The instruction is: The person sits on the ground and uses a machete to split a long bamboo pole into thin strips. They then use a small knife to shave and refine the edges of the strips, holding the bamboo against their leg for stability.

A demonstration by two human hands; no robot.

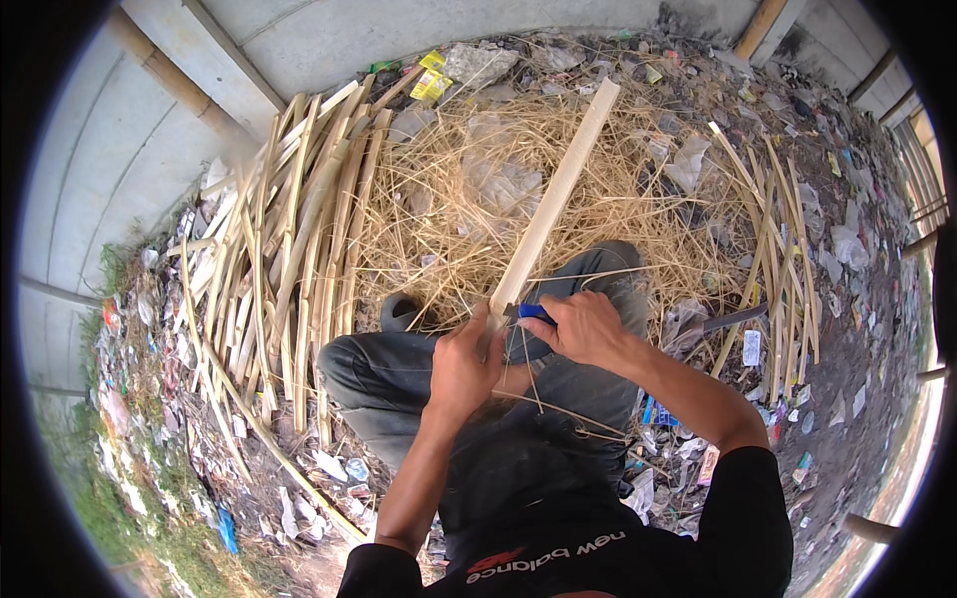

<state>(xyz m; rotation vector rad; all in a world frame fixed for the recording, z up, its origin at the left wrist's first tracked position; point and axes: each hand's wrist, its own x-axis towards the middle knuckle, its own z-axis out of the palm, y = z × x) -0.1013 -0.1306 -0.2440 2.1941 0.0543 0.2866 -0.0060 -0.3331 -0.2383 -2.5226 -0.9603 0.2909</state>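
A flat, pale bamboo strip slants up and away from my lap toward the far wall. Its near end is in my left hand, whose fingers and thumb are closed around it. My right hand grips a knife by its blue handle, just right of the left fingers. The short dark blade lies at the strip's near end; whether it cuts into the wood I cannot tell. Thin shavings hang below the hands, over my crossed legs.
Long bamboo strips are heaped at the left. Straw-like shavings cover the ground ahead. A smaller bundle of thin strips lies at the right, beside a curved grey blade-like piece. Litter surrounds me; a concrete wall stands behind.
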